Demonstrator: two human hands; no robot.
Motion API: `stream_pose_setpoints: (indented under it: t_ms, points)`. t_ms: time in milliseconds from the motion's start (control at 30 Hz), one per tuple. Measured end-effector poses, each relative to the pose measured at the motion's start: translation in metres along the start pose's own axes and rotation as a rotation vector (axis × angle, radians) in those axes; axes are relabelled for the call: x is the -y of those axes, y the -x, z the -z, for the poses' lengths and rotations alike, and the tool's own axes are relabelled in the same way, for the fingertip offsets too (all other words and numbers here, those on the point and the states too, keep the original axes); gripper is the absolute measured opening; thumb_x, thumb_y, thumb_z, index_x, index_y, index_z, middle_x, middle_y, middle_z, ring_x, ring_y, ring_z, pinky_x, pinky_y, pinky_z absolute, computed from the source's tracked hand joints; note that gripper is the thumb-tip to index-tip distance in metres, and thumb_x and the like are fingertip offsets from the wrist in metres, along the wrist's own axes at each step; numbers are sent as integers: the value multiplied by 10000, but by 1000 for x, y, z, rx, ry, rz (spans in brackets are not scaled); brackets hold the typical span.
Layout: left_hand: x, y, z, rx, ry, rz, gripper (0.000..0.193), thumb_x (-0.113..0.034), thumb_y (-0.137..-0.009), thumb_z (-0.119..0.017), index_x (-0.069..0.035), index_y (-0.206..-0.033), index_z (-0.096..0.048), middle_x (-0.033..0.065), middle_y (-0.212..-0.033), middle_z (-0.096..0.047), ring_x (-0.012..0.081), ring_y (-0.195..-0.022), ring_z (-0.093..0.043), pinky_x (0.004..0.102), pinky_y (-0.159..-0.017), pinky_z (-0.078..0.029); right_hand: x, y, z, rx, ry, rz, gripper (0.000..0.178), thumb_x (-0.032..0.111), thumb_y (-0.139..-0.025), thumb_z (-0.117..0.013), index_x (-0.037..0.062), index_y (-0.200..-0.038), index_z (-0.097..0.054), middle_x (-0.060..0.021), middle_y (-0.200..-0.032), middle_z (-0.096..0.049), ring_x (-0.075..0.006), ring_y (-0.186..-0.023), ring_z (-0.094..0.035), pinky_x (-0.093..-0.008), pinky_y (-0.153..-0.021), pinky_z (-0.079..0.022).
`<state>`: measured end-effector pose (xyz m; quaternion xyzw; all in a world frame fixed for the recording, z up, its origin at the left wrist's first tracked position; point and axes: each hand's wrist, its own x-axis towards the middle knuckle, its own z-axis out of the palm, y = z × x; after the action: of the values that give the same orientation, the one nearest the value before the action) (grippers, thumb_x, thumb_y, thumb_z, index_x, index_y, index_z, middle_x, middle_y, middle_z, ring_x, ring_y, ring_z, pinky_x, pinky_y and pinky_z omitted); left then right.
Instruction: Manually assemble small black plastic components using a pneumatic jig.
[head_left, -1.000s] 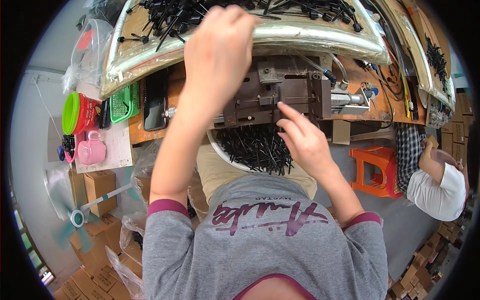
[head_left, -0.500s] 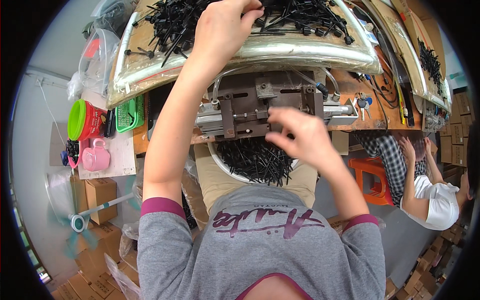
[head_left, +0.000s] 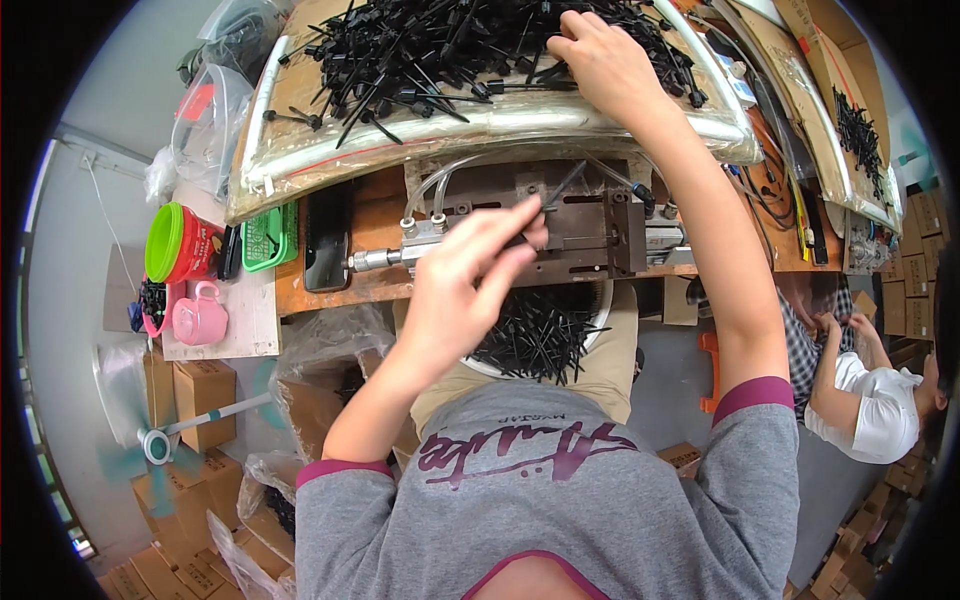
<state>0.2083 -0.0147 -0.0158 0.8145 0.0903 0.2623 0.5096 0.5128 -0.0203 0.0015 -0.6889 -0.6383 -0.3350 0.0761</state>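
My left hand (head_left: 470,270) is over the dark metal fixture (head_left: 590,222), its fingertips closed on a slim black cable tie (head_left: 570,184) that slants up and to the right. The tie's lower end is hidden by my fingers. My right hand (head_left: 605,68) reaches to the heap of black cable ties (head_left: 430,60) on the raised tray, fingers curled and closed at its right part. What they pinch, if anything, cannot be made out. Below the fixture, a white tub (head_left: 603,318) in my lap holds many more black ties.
The tray's padded front rim (head_left: 490,122) overhangs the fixture. Clear air hoses (head_left: 440,190) run to it. A phone (head_left: 327,245), green basket (head_left: 265,240), red-and-green bucket (head_left: 185,245) and pink mug (head_left: 201,315) are at left. A co-worker (head_left: 860,390) sits at right.
My left hand has come down from the heap to the fixture, now with a cable tie. My right hand has gone up from the fixture to the heap.
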Motion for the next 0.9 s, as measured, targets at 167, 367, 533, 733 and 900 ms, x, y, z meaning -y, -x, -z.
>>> stream_pose_setpoints:
  t_ms: [167,367,533,733,900]
  points:
    - [25,43,-28,-51,-296,-96,273,-36,-778,-825,-1,-1027,-719,111,-1146,-653,172,-829,-702,275,-697,-608,10,2,0,121,-135,37,173,14,-859,-589,61,-1023,-618,-85,-984,-644,-273,-968,-653,-397,-799,-556]
    - [53,53,-58,-14,-673,-236,281,-120,-753,-822,-33,-989,-696,158,-1321,-643,203,-780,-715,305,-675,-574,9,-7,1,239,-156,42,287,-8,-846,-607,66,-1120,-646,-112,-1042,-689,-306,-962,-686,-410,-828,-563]
    - [55,44,-66,-3,-878,-248,275,-169,-748,-821,-51,-958,-688,159,-1299,-662,197,-687,-688,294,-617,-540,15,-13,26,-75,-541,-32,164,-17,-827,-632,-15,-981,-685,-148,-943,-607,-321,-886,-626,-381,-792,-529]
    - [54,32,-59,89,-887,-233,268,-173,-734,-822,-65,-930,-674,167,-1289,-668,217,-599,-664,308,-588,-533,-10,-7,51,-154,-1334,-752,134,79,-947,-685,-27,-1030,-679,-64,-854,-684,-121,-722,-663,-246,-643,-534]
    - [48,29,-50,50,-588,-154,344,-225,-760,-853,-65,-1023,-700,150,-1245,-692,176,-586,-657,272,-563,-531,-27,36,35,-129,-1762,-815,171,78,-955,-641,27,-1114,-679,-18,-970,-685,-119,-811,-675,-270,-736,-551]
